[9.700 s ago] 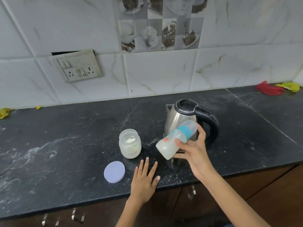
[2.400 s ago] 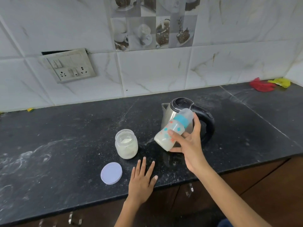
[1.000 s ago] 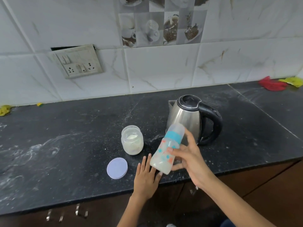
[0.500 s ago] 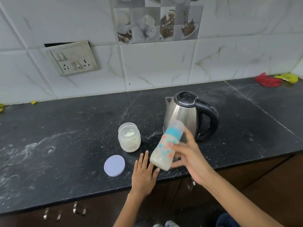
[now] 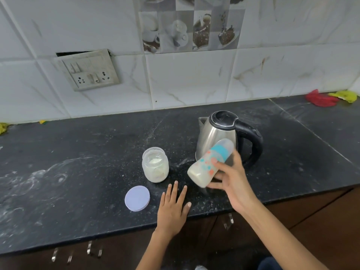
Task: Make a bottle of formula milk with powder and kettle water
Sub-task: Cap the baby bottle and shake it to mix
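Over the black counter (image 5: pixel 78 162), the right hand (image 5: pixel 231 182) clasps the tilted bottle (image 5: pixel 209 164).

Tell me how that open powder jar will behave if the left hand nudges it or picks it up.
The jar looks like clear glass, so probably rigid, smooth and breakable if knocked over. It is squat and wide-based, so a nudge from the left hand would likely slide it rather than tip it. Its lid lies apart, so tilting could spill powder.
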